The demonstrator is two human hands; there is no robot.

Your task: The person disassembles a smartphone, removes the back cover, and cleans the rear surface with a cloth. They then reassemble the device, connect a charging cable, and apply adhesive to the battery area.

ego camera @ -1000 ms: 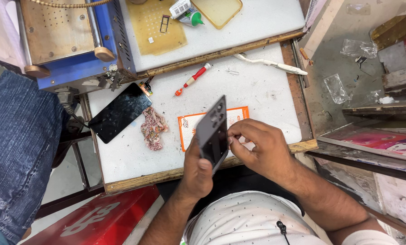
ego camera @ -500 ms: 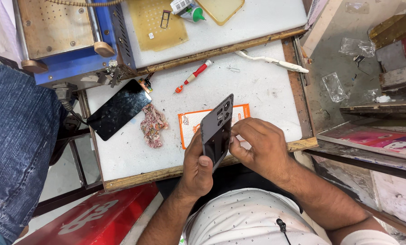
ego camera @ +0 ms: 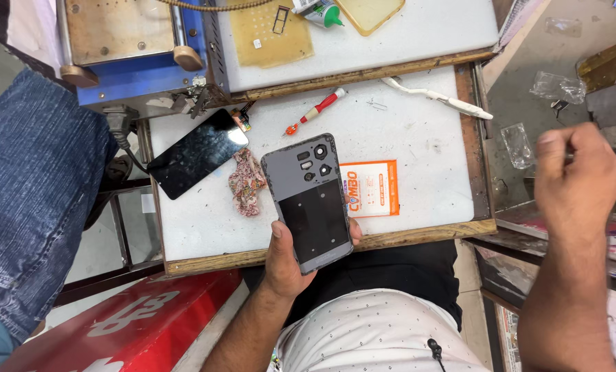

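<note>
My left hand [ego camera: 287, 265] holds a grey phone back housing [ego camera: 308, 200] by its lower end, flat and facing up, over the front of the white worktop [ego camera: 418, 138]. Camera cutouts show at its top and a dark panel fills its lower half. My right hand [ego camera: 576, 172] is raised off to the right, beyond the table's edge, with fingers curled shut; I cannot see whether anything small is inside. An orange card [ego camera: 373, 189] lies on the worktop just right of the housing.
A black screen panel [ego camera: 197, 153] and a crumpled patterned cloth [ego camera: 247, 182] lie left of the housing. A red-handled screwdriver [ego camera: 315, 110] and a white tool [ego camera: 435, 96] lie farther back. A blue machine [ego camera: 136, 48] stands back left. Another person's denim leg [ego camera: 32, 193] is at far left.
My right hand has left the housing and swung out to the right. My left hand has turned the housing from edge-on to flat, back face up.
</note>
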